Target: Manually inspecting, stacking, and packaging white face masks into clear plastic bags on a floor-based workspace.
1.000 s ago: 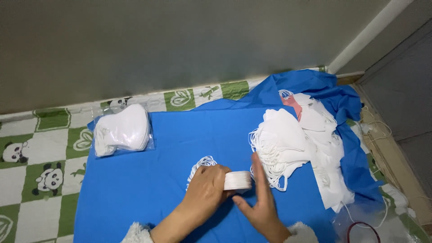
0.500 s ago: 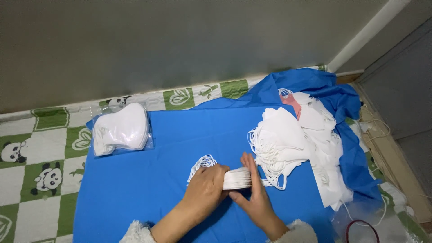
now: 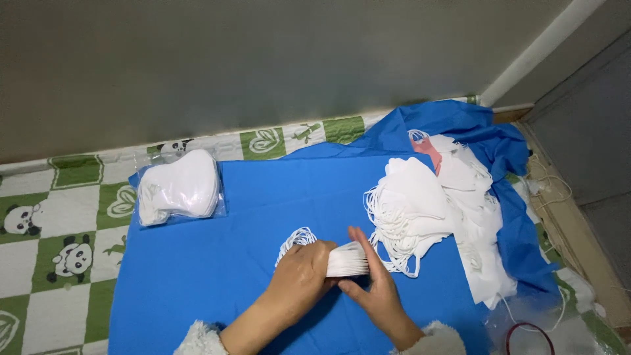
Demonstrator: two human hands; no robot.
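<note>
A small stack of white face masks (image 3: 346, 260) stands on edge on the blue cloth (image 3: 263, 197), pressed between both hands. My left hand (image 3: 299, 279) grips its left side, where white ear loops (image 3: 296, 238) spill out. My right hand (image 3: 371, 286) holds the right side, fingers stretched up along the stack. A large loose pile of white masks (image 3: 434, 210) lies just to the right of the hands.
A clear bag packed with white masks (image 3: 179, 187) sits at the cloth's far left corner. A green and white panda-patterned mat (image 3: 59, 243) lies under the cloth. A grey wall (image 3: 263, 59) runs behind. A clear bag with a red ring (image 3: 529, 335) lies at the lower right.
The stack has been squeezed tighter between the hands and shifted slightly down. My right hand's fingers have moved up along its side.
</note>
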